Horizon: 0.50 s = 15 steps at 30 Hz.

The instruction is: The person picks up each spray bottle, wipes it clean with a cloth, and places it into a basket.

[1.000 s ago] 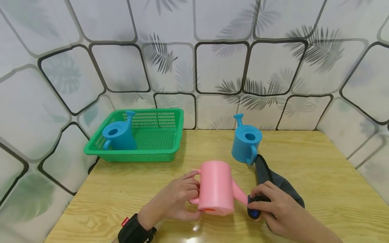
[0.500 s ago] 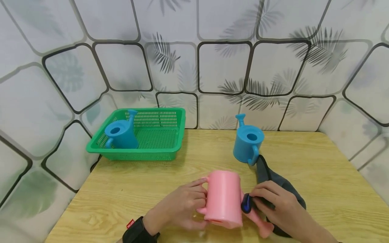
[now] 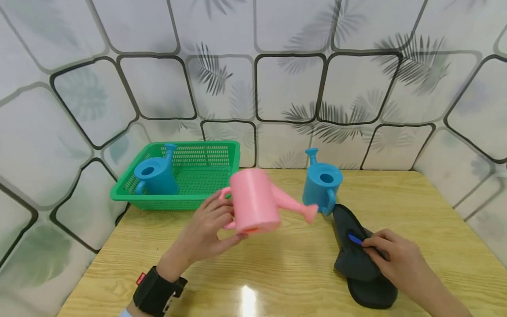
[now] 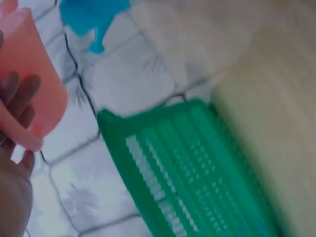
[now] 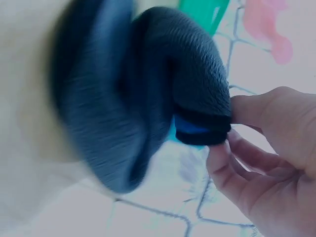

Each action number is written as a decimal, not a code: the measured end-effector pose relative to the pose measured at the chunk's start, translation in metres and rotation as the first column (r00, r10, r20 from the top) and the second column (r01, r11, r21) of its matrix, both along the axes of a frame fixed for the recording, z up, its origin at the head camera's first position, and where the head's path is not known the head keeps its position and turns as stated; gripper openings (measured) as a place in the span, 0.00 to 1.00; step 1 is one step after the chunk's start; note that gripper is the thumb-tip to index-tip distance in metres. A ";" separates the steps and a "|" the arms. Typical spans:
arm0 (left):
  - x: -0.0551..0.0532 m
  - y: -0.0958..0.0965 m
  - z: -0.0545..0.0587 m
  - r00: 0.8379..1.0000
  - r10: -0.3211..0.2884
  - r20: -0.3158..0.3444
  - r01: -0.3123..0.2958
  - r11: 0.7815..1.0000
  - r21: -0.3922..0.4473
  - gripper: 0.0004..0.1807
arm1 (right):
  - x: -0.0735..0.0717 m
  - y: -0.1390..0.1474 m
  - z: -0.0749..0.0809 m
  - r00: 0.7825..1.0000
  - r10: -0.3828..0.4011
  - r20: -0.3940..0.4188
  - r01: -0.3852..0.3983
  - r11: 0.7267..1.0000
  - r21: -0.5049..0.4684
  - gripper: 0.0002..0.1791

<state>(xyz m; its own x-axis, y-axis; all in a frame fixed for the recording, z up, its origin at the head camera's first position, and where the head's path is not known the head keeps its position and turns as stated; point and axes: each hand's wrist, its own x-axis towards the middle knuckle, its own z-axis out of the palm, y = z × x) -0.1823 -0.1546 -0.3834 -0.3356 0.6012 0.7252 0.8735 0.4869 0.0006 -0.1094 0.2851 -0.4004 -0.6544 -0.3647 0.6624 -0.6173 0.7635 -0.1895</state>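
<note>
My left hand [image 3: 206,229] holds a pink watering can [image 3: 255,200] by its handle. The can hangs tilted above the table, its spout pointing right and its base turned partly towards me. Further right, my right hand [image 3: 400,259] pinches the edge of a folded, soft dark grey fabric piece [image 3: 358,264] with black trim. A bit of blue [image 3: 354,239] shows beside the fingertips. In the right wrist view, thumb and fingers grip the fabric's trimmed end [image 5: 202,128]. The left wrist view shows the fingers [image 4: 19,94] behind the pink handle.
A green plastic basket [image 3: 178,202] stands at the back left, with a blue watering can [image 3: 156,176] inside. Another blue watering can [image 3: 321,187] stands on the wooden table [image 3: 293,273], behind the fabric piece. A patterned cloth wall [image 3: 289,88] encloses the back and sides.
My left hand has lifted the pink watering can up and left, away from the fabric piece. My right hand has moved right, and the fabric piece has shifted and spread differently.
</note>
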 end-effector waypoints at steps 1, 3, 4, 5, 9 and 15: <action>-0.005 -0.008 0.004 0.999 0.023 0.024 -0.023 0.999 0.026 0.18 | 0.000 0.004 -0.004 1.000 0.002 0.020 -0.002 1.000 0.012 0.15; -0.015 -0.025 0.009 0.994 0.076 0.082 -0.082 0.994 0.072 0.18 | 0.002 0.009 -0.013 0.997 -0.022 0.070 0.019 0.999 0.035 0.05; -0.020 -0.034 0.010 0.988 0.106 0.110 -0.116 0.989 0.090 0.16 | 0.003 0.010 -0.016 0.995 -0.038 0.089 0.034 0.998 0.045 0.11; -0.024 -0.042 0.011 0.979 0.141 0.145 -0.157 0.982 0.106 0.14 | 0.003 0.010 -0.019 0.993 -0.056 0.106 0.051 0.997 0.051 0.13; -0.040 -0.069 0.006 0.917 0.272 0.293 -0.328 0.931 0.161 0.08 | 0.005 0.008 -0.027 0.984 -0.112 0.139 0.104 0.993 0.061 0.24; -0.052 -0.094 -0.009 0.791 0.450 0.416 -0.540 0.832 0.127 0.16 | 0.006 0.010 -0.033 0.976 -0.139 0.166 0.129 0.989 0.069 0.23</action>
